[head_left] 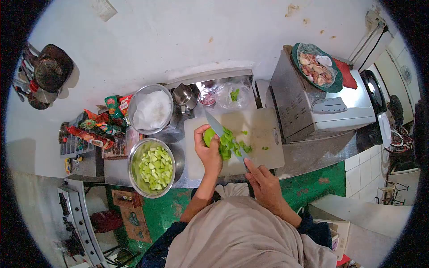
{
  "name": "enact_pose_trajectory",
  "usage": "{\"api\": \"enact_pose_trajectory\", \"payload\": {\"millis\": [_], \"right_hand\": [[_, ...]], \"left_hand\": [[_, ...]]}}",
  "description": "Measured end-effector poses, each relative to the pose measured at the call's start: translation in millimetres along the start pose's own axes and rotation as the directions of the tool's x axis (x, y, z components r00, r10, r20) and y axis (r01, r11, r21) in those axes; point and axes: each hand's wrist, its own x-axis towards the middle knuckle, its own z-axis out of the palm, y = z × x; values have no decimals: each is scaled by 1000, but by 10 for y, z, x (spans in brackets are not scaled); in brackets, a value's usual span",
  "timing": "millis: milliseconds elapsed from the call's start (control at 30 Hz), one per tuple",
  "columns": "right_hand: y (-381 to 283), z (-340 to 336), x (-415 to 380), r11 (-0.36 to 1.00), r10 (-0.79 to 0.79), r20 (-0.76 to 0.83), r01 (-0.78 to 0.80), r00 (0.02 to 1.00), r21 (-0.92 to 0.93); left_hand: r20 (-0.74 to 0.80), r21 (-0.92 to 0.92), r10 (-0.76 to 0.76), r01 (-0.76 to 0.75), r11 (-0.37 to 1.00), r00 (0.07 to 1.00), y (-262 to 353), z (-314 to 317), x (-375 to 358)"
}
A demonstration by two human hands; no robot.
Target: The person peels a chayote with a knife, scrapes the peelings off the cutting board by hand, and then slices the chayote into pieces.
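A white cutting board (263,125) lies on the metal counter. Over its left part my left hand (209,152) is closed around a green vegetable (208,136). My right hand (263,181) grips the handle of a knife (216,123), whose blade slants up and left across the greens, close to my left fingers. Chopped green leaves (226,144) lie under and beside the blade, with small bits farther right on the board. Left of the board stands a steel bowl (132,175) full of pale green cubes (155,167).
Behind the cube bowl is another metal bowl (168,91) with white contents. A steel cup (183,96), a small dish (207,97) and a plastic bag (232,94) stand behind the board. Colourful packets (91,134) lie left. A metal appliance (295,102) carrying a basket (335,85) stands right.
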Motion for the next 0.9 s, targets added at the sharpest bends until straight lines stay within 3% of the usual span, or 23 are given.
{"api": "enact_pose_trajectory", "payload": {"millis": [133, 333, 433, 533, 733, 900], "right_hand": [[4, -37, 38, 1000, 12, -13, -12, 1000, 21], [48, -85, -8, 1000, 3, -9, -3, 1000, 4], [64, -102, -13, 1000, 4, -10, -4, 1000, 10], [81, -135, 23, 1000, 13, -12, -13, 1000, 18], [108, -194, -13, 999, 26, -2, -26, 1000, 30], [175, -297, 77, 988, 129, 16, -130, 992, 80]], "left_hand": [[64, 23, 23, -25, 999, 998, -100, 26, -76], [29, -84, -39, 42, 996, 999, -18, 62, -40], [74, -139, -109, 118, 983, 991, -73, 68, -47], [96, -148, -88, 102, 984, 991, -115, 122, -127], [158, -346, -297, 334, 876, 942, -75, 111, -49], [228, -261, -240, 297, 919, 944, -181, 135, -91]]}}
